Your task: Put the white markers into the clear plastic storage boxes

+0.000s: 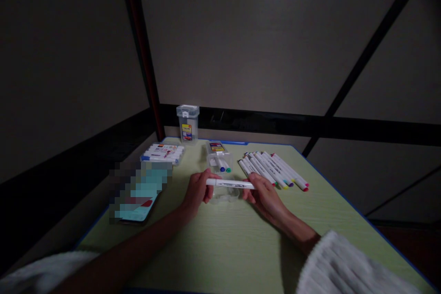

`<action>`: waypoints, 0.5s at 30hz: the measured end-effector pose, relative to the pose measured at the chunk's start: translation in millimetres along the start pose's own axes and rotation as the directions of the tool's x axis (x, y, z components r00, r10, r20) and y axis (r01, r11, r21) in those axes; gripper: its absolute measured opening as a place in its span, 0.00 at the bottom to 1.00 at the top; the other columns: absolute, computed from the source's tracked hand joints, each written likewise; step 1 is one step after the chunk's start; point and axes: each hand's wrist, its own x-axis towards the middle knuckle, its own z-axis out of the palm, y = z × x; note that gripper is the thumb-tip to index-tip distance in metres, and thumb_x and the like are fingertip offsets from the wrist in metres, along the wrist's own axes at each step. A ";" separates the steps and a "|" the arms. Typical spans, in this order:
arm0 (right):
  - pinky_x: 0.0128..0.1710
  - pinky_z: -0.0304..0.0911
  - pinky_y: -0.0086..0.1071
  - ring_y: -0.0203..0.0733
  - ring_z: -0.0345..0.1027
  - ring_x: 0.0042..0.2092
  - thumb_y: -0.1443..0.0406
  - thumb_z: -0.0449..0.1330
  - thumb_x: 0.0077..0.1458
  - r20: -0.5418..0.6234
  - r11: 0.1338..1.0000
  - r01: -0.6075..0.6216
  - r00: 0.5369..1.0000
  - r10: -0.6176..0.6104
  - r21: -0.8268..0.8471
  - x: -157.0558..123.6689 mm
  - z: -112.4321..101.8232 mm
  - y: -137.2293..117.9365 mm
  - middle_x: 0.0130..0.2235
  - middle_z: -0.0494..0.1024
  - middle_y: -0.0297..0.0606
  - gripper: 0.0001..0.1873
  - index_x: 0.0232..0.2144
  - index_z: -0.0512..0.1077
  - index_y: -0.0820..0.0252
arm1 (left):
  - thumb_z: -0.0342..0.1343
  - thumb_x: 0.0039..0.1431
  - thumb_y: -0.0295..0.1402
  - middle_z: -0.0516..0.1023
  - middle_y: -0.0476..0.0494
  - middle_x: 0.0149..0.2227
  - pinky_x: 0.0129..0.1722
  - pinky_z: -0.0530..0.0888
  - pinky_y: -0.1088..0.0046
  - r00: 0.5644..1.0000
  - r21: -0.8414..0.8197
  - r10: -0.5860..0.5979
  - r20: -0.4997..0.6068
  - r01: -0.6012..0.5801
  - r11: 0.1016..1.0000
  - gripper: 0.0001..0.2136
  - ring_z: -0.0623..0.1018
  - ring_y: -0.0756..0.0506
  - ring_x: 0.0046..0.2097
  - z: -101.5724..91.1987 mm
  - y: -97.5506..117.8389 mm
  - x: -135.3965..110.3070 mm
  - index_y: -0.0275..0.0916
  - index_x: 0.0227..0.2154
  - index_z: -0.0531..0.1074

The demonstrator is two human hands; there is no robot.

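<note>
A white marker (230,184) lies level between my two hands above the table. My left hand (200,191) pinches its left end, and my right hand (264,194) is closed around its right end. Behind and below the marker is a clear plastic lid (223,195), partly hidden by it. Just beyond, a clear plastic box (211,152) lies on its side with a blue-tipped marker (221,165) and a green-tipped marker (228,168) in its mouth. Several white markers with coloured ends (265,170) lie in a slanted row past my right hand.
At the back left a clear lidded box (188,126) stands upright near the wall. A flat pack of white markers (163,153) lies in front of it. Nearer on the left rests a phone-like device (144,197), its screen blurred out. The pale green table (220,248) has blue edges.
</note>
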 end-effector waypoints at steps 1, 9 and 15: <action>0.15 0.47 0.21 0.26 0.53 0.15 0.56 0.58 0.48 0.003 1.000 0.014 1.000 -0.014 -0.017 -0.5 0.5 -1.0 0.15 0.71 0.32 0.17 0.17 0.63 0.62 | 0.41 0.52 0.45 0.57 0.56 0.06 0.11 0.49 0.79 1.000 0.007 -0.002 -0.008 0.002 1.000 0.22 0.54 0.56 0.10 0.1 0.6 -0.4 0.31 0.24 0.72; 0.15 0.44 0.23 0.27 0.51 0.15 0.57 0.56 0.49 -0.023 1.000 0.006 1.000 -0.006 -0.008 1.9 -4.7 -0.5 0.14 0.68 0.30 0.15 0.18 0.63 0.61 | 0.44 0.49 0.47 0.56 0.57 0.07 0.12 0.50 0.79 0.998 0.038 0.070 0.004 -0.070 0.997 0.22 0.54 0.56 0.11 2.3 -1.7 0.1 0.31 0.23 0.71; 0.15 0.45 0.23 0.27 0.50 0.15 0.60 0.58 0.47 -0.062 0.996 0.000 0.998 0.005 0.089 5.0 -8.1 -1.7 0.12 0.64 0.29 0.13 0.17 0.65 0.62 | 0.46 0.49 0.46 0.59 0.56 0.11 0.14 0.53 0.79 0.992 0.008 0.115 0.056 -0.115 0.993 0.20 0.57 0.56 0.13 5.4 -6.1 0.2 0.31 0.26 0.71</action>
